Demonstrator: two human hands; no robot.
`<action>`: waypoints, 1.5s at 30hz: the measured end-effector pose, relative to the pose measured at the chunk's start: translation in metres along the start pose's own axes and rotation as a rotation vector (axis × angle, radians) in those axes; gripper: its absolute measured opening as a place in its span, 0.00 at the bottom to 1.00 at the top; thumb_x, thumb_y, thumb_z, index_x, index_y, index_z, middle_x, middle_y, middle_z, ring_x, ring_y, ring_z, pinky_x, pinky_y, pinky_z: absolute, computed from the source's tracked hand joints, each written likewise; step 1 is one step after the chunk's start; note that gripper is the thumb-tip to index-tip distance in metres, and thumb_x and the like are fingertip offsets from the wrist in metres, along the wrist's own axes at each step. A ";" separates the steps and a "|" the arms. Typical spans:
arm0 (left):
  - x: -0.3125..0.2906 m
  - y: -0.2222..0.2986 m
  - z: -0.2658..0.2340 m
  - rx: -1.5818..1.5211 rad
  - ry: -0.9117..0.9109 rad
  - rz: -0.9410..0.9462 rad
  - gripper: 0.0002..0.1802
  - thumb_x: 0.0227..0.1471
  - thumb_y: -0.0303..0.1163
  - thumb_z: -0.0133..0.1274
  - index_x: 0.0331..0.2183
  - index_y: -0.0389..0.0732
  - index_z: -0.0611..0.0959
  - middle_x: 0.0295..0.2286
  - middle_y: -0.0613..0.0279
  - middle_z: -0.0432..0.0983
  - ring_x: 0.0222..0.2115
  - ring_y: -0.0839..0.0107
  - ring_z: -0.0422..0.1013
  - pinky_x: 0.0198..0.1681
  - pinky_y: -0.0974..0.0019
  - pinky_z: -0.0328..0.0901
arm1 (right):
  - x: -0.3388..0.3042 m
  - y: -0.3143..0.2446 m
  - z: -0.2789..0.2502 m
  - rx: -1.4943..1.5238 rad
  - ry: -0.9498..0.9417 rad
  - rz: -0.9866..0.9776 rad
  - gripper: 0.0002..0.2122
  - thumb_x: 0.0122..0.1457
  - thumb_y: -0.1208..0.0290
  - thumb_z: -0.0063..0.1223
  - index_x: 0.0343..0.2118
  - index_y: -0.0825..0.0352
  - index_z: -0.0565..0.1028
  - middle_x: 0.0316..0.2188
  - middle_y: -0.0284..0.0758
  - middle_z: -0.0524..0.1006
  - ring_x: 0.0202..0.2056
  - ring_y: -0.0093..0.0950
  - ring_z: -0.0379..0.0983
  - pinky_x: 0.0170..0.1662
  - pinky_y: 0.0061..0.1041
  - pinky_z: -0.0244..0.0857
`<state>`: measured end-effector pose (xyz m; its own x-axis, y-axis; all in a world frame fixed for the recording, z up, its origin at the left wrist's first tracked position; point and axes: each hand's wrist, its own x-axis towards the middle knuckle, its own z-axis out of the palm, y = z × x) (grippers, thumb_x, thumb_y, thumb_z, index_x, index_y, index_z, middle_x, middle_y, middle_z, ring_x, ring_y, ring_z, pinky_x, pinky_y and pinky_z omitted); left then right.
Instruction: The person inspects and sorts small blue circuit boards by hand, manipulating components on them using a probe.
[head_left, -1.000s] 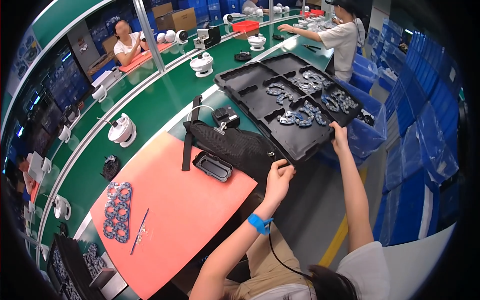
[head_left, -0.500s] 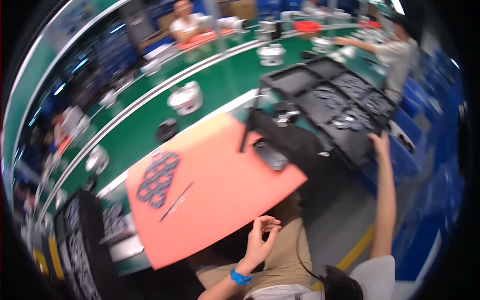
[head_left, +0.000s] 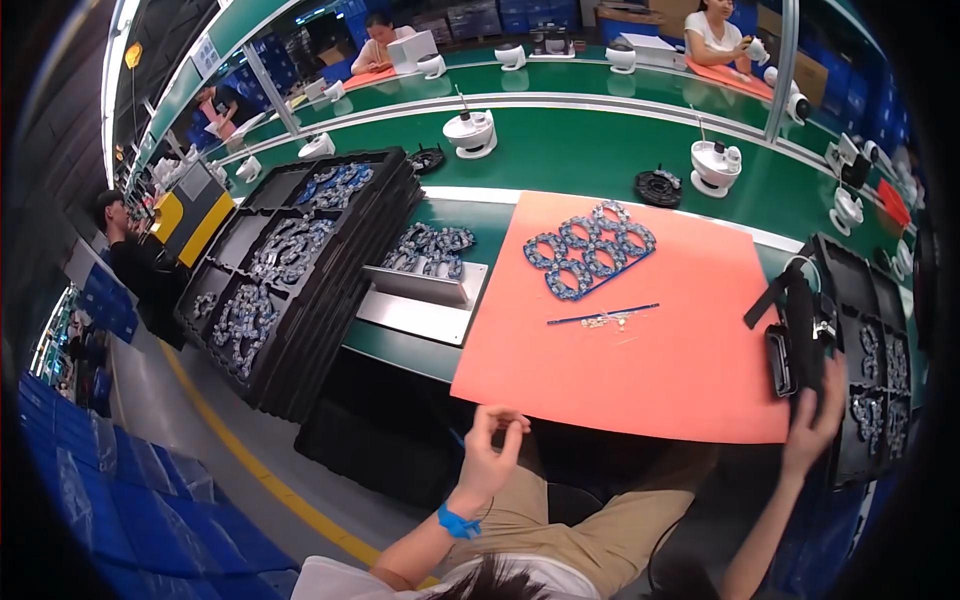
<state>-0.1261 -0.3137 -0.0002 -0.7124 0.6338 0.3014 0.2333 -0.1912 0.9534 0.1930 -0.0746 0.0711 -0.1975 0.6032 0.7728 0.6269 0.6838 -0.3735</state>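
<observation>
Just off the near edge of the orange-pink mat (head_left: 620, 385), my left hand (head_left: 490, 455) hovers with fingers loosely curled, nothing visible in it. A blue strap (head_left: 458, 522) circles that wrist. My right hand (head_left: 815, 425), somewhat blurred, is raised with fingers apart beside the mat's right corner, between a black device (head_left: 782, 360) and the right black tray (head_left: 845, 345). I see nothing in it. On the mat lies a panel of joined ring-shaped circuit boards (head_left: 590, 250). Below it are a thin blue strip (head_left: 600, 314) and small pale bits (head_left: 605, 323).
To the left stand stacked black trays (head_left: 340, 270) with ring boards. Beside them a metal fixture (head_left: 430, 290) has more boards behind it. White camera-like housings (head_left: 470, 132) and black round parts (head_left: 657, 186) sit along the green conveyor (head_left: 570, 135). Several people work beyond.
The view has swung left, bringing the left tray stack into full sight. My right hand has come off the right tray's edge to beside the mat. My left hand stays near the mat's front edge.
</observation>
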 end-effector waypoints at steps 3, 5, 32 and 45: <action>0.015 -0.001 -0.022 0.136 0.065 0.104 0.08 0.49 0.18 0.47 0.35 0.34 0.70 0.24 0.59 0.73 0.27 0.73 0.71 0.33 0.72 0.65 | 0.028 -0.075 0.066 0.216 -0.336 -0.181 0.19 0.49 0.78 0.45 0.47 0.70 0.67 0.51 0.44 0.64 0.53 0.41 0.59 0.56 0.34 0.51; 0.033 0.014 -0.028 0.302 0.027 0.144 0.08 0.48 0.20 0.49 0.34 0.33 0.72 0.25 0.58 0.74 0.26 0.72 0.71 0.32 0.71 0.65 | 0.041 -0.099 0.109 0.313 -0.521 -0.217 0.18 0.49 0.76 0.50 0.46 0.66 0.69 0.50 0.44 0.64 0.52 0.42 0.60 0.54 0.36 0.54; 0.266 -0.033 0.080 1.108 -0.299 0.394 0.38 0.44 0.54 0.53 0.45 0.29 0.68 0.40 0.45 0.65 0.44 0.52 0.60 0.45 0.53 0.57 | 0.091 -0.073 0.203 0.503 -0.979 -0.279 0.04 0.48 0.75 0.54 0.28 0.68 0.76 0.31 0.34 0.72 0.39 0.32 0.68 0.42 0.29 0.63; 0.279 -0.034 0.078 0.931 -0.193 0.363 0.38 0.35 0.52 0.61 0.39 0.30 0.70 0.37 0.46 0.65 0.40 0.53 0.63 0.43 0.58 0.59 | 0.092 -0.082 0.198 0.470 -0.933 -0.298 0.05 0.48 0.76 0.51 0.28 0.69 0.74 0.29 0.36 0.71 0.33 0.31 0.69 0.36 0.26 0.67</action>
<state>-0.2810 -0.0723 0.0503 -0.3958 0.7796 0.4854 0.8955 0.2105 0.3921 -0.0259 0.0059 0.0716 -0.9132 0.3260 0.2447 0.1472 0.8235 -0.5479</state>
